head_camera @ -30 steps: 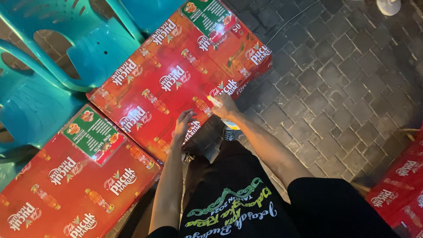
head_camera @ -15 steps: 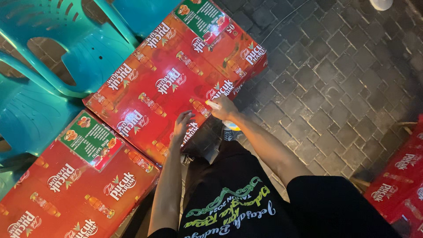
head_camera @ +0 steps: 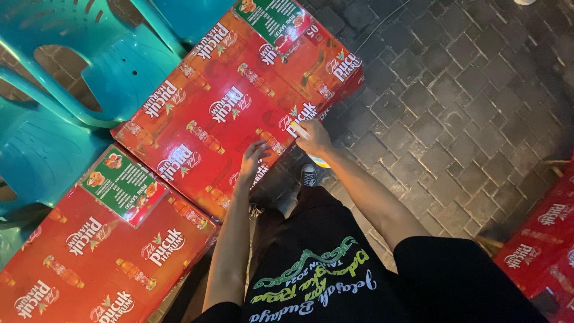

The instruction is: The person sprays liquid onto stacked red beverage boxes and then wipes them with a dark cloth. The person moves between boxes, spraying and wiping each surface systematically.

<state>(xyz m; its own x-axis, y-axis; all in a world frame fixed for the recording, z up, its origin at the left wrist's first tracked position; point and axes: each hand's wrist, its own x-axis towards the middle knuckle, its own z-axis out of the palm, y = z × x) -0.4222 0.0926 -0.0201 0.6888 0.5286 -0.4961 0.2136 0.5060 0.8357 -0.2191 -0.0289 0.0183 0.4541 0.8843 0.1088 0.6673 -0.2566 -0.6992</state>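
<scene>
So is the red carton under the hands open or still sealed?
Sealed, as far as visible: the red carton has an unbroken top, and both the left hand and right hand rest on its near edge.

Person seen from above: black short-sleeved T-shirt [head_camera: 335, 269] of soft fabric, its front printed with curling script lettering in green, yellow and pale blue under a green scroll flourish. Both forearms bare below the sleeves; left hand [head_camera: 254, 160] and right hand [head_camera: 312, 136] ungloved, no rings or watch visible. One dark lace-up sneaker [head_camera: 308, 174] with white laces shows below the shirt hem.
</scene>
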